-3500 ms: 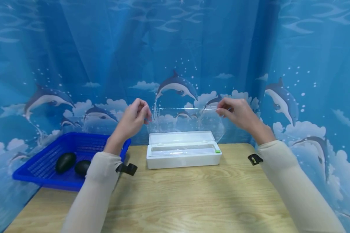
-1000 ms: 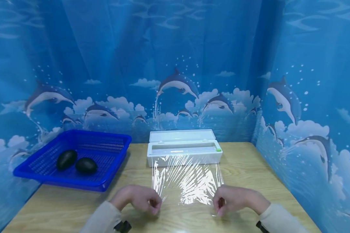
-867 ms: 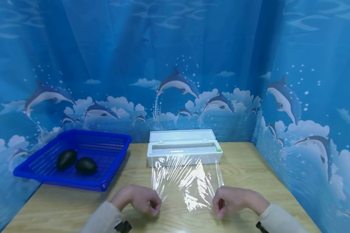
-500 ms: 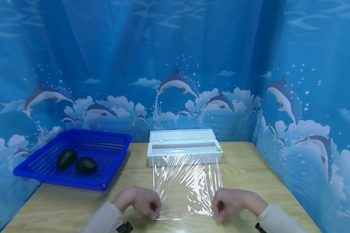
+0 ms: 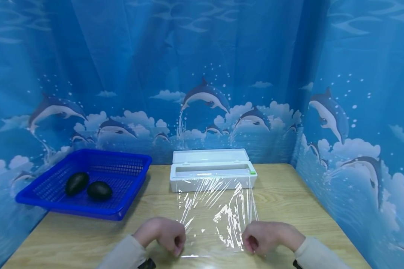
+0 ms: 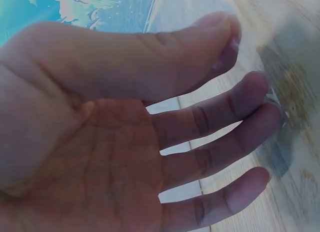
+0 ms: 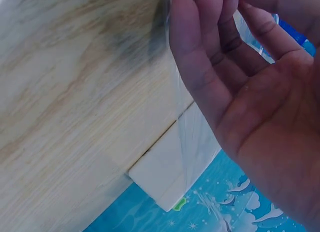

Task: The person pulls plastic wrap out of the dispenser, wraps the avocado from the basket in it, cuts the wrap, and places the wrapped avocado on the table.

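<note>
A sheet of clear cling film [image 5: 219,220] stretches from a white cling film dispenser [image 5: 212,185] toward the front of the table, wrinkled and shining. My left hand [image 5: 168,235] pinches its near left corner, low over the wood. At the near right corner, my right hand [image 5: 268,235] pinches the film between thumb and fingers. The right wrist view shows a thin film edge [image 7: 180,122] running from those fingertips to the dispenser [image 7: 167,167]. In the left wrist view, the thumb presses toward the index finger, which is mostly hidden, while the other fingers [image 6: 220,157] are loosely bent.
A blue plastic basket [image 5: 131,200] stands at the left with two dark avocado-like fruits [image 5: 99,190] in it. The dispenser's lid [image 5: 210,156] is raised, and a green slider [image 5: 252,172] sits at its right end. A dolphin-print curtain [image 5: 202,56] hangs behind the wooden table [image 5: 296,209].
Both hands have come down from above the dispenser to the table front, drawing the film out with them. Over the last second they shift slightly nearer, and the film's near edge follows.
</note>
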`<action>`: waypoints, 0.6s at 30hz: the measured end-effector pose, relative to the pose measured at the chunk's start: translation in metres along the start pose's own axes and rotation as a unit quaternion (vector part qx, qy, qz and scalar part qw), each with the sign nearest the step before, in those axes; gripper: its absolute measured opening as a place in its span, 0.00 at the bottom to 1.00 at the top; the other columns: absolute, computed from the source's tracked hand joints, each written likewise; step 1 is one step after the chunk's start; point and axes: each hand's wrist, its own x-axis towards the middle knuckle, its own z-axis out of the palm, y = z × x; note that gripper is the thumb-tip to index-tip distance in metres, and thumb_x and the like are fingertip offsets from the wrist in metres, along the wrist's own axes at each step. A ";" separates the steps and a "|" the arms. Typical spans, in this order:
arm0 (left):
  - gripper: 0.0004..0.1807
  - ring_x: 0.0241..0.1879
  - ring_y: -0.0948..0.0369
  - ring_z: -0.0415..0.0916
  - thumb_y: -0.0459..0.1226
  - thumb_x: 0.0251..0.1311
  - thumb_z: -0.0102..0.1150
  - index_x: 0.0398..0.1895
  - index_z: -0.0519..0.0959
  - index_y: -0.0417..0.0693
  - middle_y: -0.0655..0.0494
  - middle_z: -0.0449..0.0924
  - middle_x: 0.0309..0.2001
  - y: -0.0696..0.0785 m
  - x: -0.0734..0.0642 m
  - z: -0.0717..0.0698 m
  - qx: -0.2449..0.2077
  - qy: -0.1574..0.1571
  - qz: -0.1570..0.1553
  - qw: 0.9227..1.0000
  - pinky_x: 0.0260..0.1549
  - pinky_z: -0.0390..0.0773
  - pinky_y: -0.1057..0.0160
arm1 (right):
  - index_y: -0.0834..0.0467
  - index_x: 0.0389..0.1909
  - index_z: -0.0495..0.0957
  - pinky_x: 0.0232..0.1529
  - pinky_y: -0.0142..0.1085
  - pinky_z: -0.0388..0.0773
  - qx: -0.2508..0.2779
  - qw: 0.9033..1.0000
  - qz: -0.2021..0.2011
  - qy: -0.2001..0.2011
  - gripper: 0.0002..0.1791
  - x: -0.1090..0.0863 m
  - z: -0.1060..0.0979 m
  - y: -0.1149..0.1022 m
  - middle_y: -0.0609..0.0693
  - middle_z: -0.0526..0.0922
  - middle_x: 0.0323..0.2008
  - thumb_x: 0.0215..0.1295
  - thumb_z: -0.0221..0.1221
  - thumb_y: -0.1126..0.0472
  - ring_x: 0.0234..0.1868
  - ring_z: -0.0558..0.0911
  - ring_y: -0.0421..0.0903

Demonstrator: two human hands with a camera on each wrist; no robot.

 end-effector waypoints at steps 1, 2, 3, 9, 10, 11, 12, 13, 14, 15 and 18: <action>0.14 0.19 0.71 0.62 0.29 0.53 0.72 0.17 0.78 0.51 0.68 0.69 0.17 0.001 0.000 0.000 0.004 0.001 -0.001 1.000 0.21 0.64 0.74 | 0.52 0.25 0.80 0.26 0.23 0.75 -0.004 1.000 0.005 -0.002 0.20 0.000 0.000 -0.001 0.34 0.74 0.23 0.44 0.58 0.82 0.23 0.70 0.27; 0.13 0.19 0.71 0.62 0.29 0.52 0.72 0.17 0.79 0.51 0.69 0.69 0.16 0.001 0.001 0.000 0.011 0.001 0.000 1.000 0.21 0.64 0.74 | 0.52 0.26 0.80 0.26 0.22 0.75 -0.007 1.000 0.010 -0.004 0.21 0.000 0.001 -0.001 0.34 0.74 0.23 0.44 0.58 0.83 0.23 0.70 0.28; 0.13 0.19 0.71 0.62 0.29 0.52 0.72 0.17 0.79 0.51 0.69 0.69 0.16 0.001 0.001 0.001 0.014 0.000 -0.001 1.000 0.20 0.64 0.74 | 0.51 0.26 0.80 0.26 0.22 0.75 -0.011 1.000 0.015 -0.007 0.21 0.000 0.001 -0.002 0.34 0.74 0.23 0.44 0.57 0.83 0.23 0.70 0.29; 0.10 0.19 0.73 0.65 0.34 0.48 0.74 0.16 0.83 0.54 0.71 0.73 0.15 0.001 0.001 0.001 0.031 -0.013 -0.012 0.999 0.21 0.66 0.75 | 0.51 0.27 0.81 0.26 0.23 0.75 0.006 0.999 0.026 -0.019 0.18 0.000 0.001 -0.002 0.33 0.74 0.22 0.44 0.62 0.79 0.22 0.71 0.28; 0.10 0.19 0.73 0.65 0.35 0.48 0.75 0.17 0.83 0.55 0.72 0.74 0.16 0.001 0.000 0.001 0.032 -0.014 -0.017 0.999 0.21 0.66 0.75 | 0.51 0.28 0.81 0.26 0.23 0.75 0.012 0.999 0.023 -0.021 0.18 -0.001 0.001 -0.002 0.32 0.74 0.22 0.44 0.63 0.78 0.22 0.71 0.27; 0.09 0.20 0.73 0.66 0.36 0.48 0.75 0.17 0.84 0.56 0.72 0.75 0.16 0.001 0.000 0.001 0.030 -0.015 -0.023 0.999 0.22 0.67 0.74 | 0.52 0.28 0.81 0.26 0.23 0.76 0.016 0.999 0.019 -0.023 0.17 -0.001 0.000 -0.002 0.32 0.74 0.22 0.45 0.64 0.78 0.22 0.71 0.27; 0.08 0.20 0.72 0.67 0.37 0.48 0.76 0.18 0.84 0.56 0.72 0.77 0.17 0.001 -0.001 0.001 0.028 -0.015 -0.028 0.999 0.22 0.68 0.74 | 0.52 0.29 0.81 0.27 0.23 0.76 0.019 0.999 0.015 -0.024 0.16 -0.001 0.000 -0.002 0.32 0.74 0.22 0.45 0.65 0.77 0.23 0.71 0.27; 0.08 0.20 0.72 0.67 0.37 0.48 0.76 0.18 0.85 0.57 0.71 0.77 0.17 0.001 -0.002 0.001 0.025 -0.015 -0.033 0.999 0.22 0.68 0.74 | 0.52 0.29 0.82 0.28 0.23 0.77 0.021 0.999 0.011 -0.025 0.16 -0.001 -0.001 -0.002 0.32 0.75 0.23 0.46 0.65 0.77 0.24 0.72 0.26; 0.08 0.20 0.72 0.67 0.38 0.48 0.76 0.19 0.85 0.57 0.71 0.77 0.18 0.000 -0.003 0.000 0.023 -0.014 -0.034 0.999 0.22 0.68 0.74 | 0.52 0.30 0.82 0.29 0.23 0.77 0.023 0.999 0.008 -0.027 0.16 -0.001 -0.002 -0.002 0.32 0.76 0.24 0.46 0.66 0.76 0.24 0.72 0.26; 0.08 0.20 0.72 0.66 0.38 0.48 0.76 0.18 0.85 0.56 0.71 0.77 0.17 0.000 -0.003 0.000 0.021 -0.015 -0.034 0.999 0.21 0.67 0.74 | 0.52 0.31 0.82 0.29 0.23 0.78 0.022 0.999 0.001 -0.027 0.16 -0.001 -0.003 -0.002 0.33 0.76 0.25 0.46 0.66 0.76 0.25 0.73 0.26; 0.07 0.19 0.72 0.67 0.38 0.50 0.75 0.19 0.85 0.56 0.70 0.77 0.17 -0.002 -0.004 -0.002 0.008 -0.005 -0.031 0.999 0.21 0.67 0.74 | 0.53 0.32 0.83 0.32 0.23 0.78 0.011 0.999 -0.027 -0.018 0.15 -0.001 -0.008 -0.003 0.37 0.80 0.27 0.48 0.65 0.76 0.27 0.74 0.26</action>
